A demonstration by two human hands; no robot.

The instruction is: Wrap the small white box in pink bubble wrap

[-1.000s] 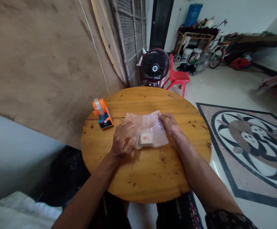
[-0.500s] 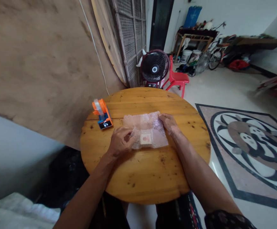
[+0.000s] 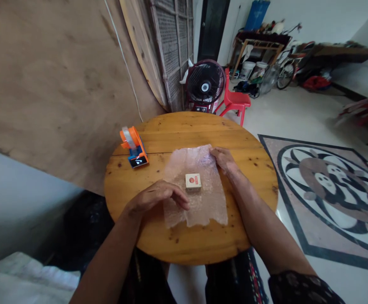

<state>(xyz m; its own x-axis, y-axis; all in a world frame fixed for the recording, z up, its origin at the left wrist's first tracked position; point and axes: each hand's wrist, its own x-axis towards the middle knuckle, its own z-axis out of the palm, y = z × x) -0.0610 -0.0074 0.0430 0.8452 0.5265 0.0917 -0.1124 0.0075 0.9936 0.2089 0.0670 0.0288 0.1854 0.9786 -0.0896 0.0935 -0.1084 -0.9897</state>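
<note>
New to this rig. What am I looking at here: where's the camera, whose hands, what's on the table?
There is no machine: a person works bare-handed, filmed by one camera on their head looking forward and down. The round wooden table carries a sheet of bubble wrap spread flat, with a small box on top of it. The left hand rests on the wrap's near left edge; the right hand presses its far right corner. Neither holds the box. An orange tape dispenser sits to the left.

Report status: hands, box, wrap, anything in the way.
Left hand flat on bubble wrap; right hand pins its far corner. Small box on top, uncovered. Tape dispenser off left, clear.
</note>
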